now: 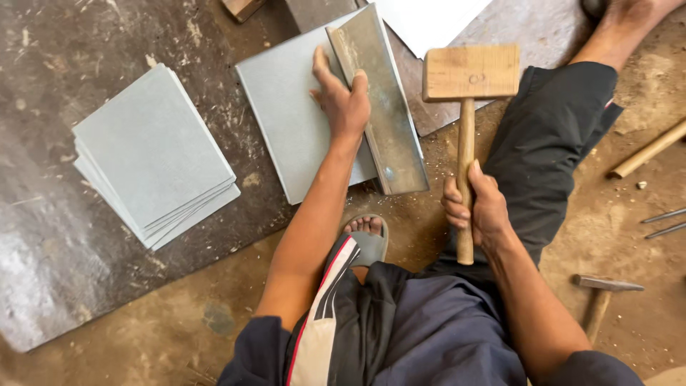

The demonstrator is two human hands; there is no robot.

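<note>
At the left, a stack of grey metal sheets (153, 154) lies fanned on the dark, scuffed steel floor plate (43, 236), well apart from the hands. Nearer the plate's right edge lies a single grey sheet (286, 118), and the left hand (341, 100) rests on it with fingers spread, its thumb and palm pressed against a long, worn metal bar (382, 107) that lies slantwise over the sheet's right edge. Below the sheet, on the dirt beside the plate's lower edge, a foot in a grey sandal (370, 239) shows between the arms. To the right, the right hand (475, 211) is closed in a fist around the handle of a wooden mallet (469, 78), whose block head is raised just beside the bar, over another dull sheet at the top. Further right on the dirt lie a steel hammer (604, 289), a wooden stick (650, 150) and two thin metal rods (664, 221).
</note>
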